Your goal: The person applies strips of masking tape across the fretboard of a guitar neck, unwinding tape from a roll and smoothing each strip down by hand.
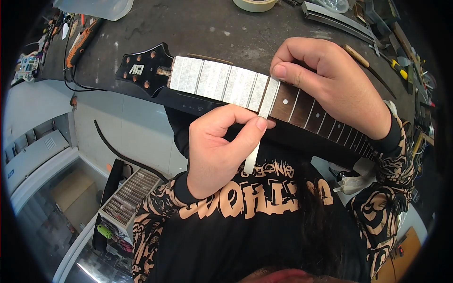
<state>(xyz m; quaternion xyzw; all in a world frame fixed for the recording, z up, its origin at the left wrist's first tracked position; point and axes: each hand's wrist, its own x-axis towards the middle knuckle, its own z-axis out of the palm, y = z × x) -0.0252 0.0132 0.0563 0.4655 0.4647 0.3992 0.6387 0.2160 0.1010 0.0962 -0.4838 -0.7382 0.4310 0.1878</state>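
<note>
A guitar neck (288,106) lies across the bench edge, its black headstock (150,59) at the left. Pale masking tape (214,78) covers the wood between the frets nearest the headstock; bare dark fretboard with dot inlays runs on to the right. A narrow strip of masking tape (267,103) crosses the fretboard beside a fret. My left hand (224,144) pinches this strip between thumb and forefinger at the near edge, and its loose tail hangs below. At the far edge, my right hand (325,82) is closed, thumb and forefinger pressed together at the strip's upper end.
A tape roll (255,4) sits on the dark workbench (198,26) at the back. An orange-handled tool with a cable (81,45) lies at the left. Metal bars (337,22) and a wooden-handled file (361,57) lie at the right. A box of slats (130,198) stands below left.
</note>
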